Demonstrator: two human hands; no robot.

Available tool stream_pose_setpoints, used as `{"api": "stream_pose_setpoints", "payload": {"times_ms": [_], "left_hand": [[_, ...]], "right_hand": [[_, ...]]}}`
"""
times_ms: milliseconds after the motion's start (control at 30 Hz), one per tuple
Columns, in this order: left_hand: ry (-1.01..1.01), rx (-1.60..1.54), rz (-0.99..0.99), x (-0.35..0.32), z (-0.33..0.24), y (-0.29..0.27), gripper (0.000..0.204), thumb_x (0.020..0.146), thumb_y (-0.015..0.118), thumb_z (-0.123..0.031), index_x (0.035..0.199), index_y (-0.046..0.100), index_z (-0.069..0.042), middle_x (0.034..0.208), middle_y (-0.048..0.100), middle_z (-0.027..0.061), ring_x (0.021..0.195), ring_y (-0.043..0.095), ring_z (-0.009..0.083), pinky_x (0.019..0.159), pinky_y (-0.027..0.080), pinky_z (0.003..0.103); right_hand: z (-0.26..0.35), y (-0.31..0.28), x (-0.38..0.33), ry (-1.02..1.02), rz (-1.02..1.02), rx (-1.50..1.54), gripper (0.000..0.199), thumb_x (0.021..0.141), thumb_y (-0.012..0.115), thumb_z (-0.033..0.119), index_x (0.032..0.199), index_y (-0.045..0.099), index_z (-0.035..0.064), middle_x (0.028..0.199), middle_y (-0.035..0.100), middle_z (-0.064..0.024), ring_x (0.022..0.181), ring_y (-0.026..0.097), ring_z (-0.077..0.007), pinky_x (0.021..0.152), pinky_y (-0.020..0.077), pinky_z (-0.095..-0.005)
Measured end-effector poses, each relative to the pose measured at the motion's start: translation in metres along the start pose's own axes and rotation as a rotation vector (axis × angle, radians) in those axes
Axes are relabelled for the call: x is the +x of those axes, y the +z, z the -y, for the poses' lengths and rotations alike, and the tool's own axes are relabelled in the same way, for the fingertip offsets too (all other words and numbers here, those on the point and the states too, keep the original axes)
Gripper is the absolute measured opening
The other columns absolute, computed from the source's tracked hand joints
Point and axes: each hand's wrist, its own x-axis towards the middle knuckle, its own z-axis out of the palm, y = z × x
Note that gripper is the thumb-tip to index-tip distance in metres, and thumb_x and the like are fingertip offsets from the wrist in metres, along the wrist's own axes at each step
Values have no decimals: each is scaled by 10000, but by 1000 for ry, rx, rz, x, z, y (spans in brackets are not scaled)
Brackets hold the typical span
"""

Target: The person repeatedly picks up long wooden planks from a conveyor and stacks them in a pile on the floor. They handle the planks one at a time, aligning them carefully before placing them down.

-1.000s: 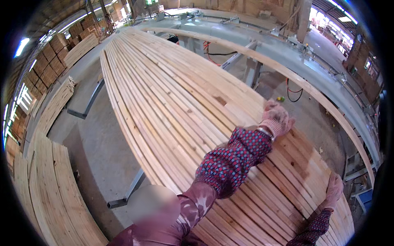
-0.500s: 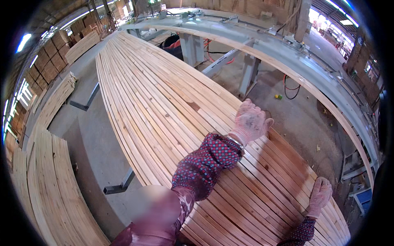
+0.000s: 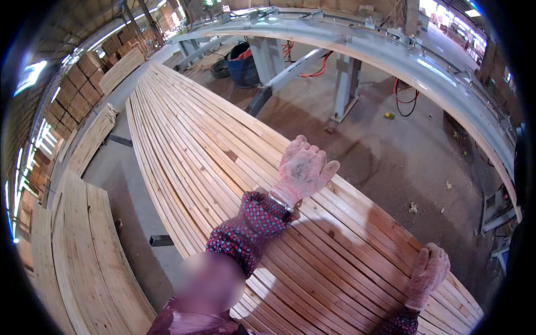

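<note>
Long, narrow wooden strips [image 3: 223, 162] lie side by side in a broad layer that runs away from me to the far left. My left hand [image 3: 304, 170], in a soiled pinkish knit glove, rests at the layer's right-hand edge. Its fingers curl over the outermost strip and the thumb sticks out to the side. Nearer to me on the same edge is my right hand [image 3: 429, 273], gloved alike, with its fingers bent around the outer strip. The fingertips of both hands are partly hidden. A shiny band circles my left wrist, above a patterned sleeve [image 3: 248, 226].
Beyond the right edge stands a long grey metal machine frame [image 3: 346, 42] on legs. A dark tub [image 3: 243, 67] and red cables [image 3: 318, 70] are beneath it. More boards [image 3: 92, 245] are stacked at left, across a strip of floor. Scraps lie on the floor at right.
The view has shifted, showing more floor between the layer and the machine. My left hand appears farther left and farther from my right hand, which stays near the same edge.
</note>
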Motion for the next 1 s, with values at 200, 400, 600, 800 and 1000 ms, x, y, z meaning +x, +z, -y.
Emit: {"api": "stream_pose_setpoints", "payload": {"times_ms": [200,400,600,800,1000], "left_hand": [[-38,-40,7,7,-2,-1,369,906,611,-394,695,688,-101,721,674,105,885,659,297,1105,390,438],[-46,-34,32,34,-12,-16,352,881,631,-419,697,663,-120,731,645,84,842,634,276,1029,422,424],[12,-91,-85,15,5,-1,320,873,629,-407,709,670,-135,707,631,76,818,627,264,1016,426,430],[-80,17,45,31,33,3,274,902,601,-382,811,675,-134,827,650,66,884,618,277,1054,416,450],[114,134,89,66,95,28,308,988,506,-346,1104,711,-147,1149,668,96,1164,568,285,1149,318,477]], "right_hand": [[-13,1,23,6,53,-54,343,1017,512,389,983,645,75,912,628,-112,907,582,-340,876,430,-448],[-34,7,39,-33,19,-36,369,1028,480,401,967,641,74,916,625,-118,901,574,-338,880,431,-443],[-1,-6,48,20,51,-83,300,1034,484,305,938,645,71,947,652,-118,939,584,-334,889,443,-446],[11,40,62,-195,-223,26,279,837,729,165,1106,693,105,1022,691,-86,1023,643,-288,1036,448,-486],[72,46,89,33,-37,244,484,860,710,284,1305,599,129,1282,601,-104,1222,555,-304,1093,428,-469]]}}
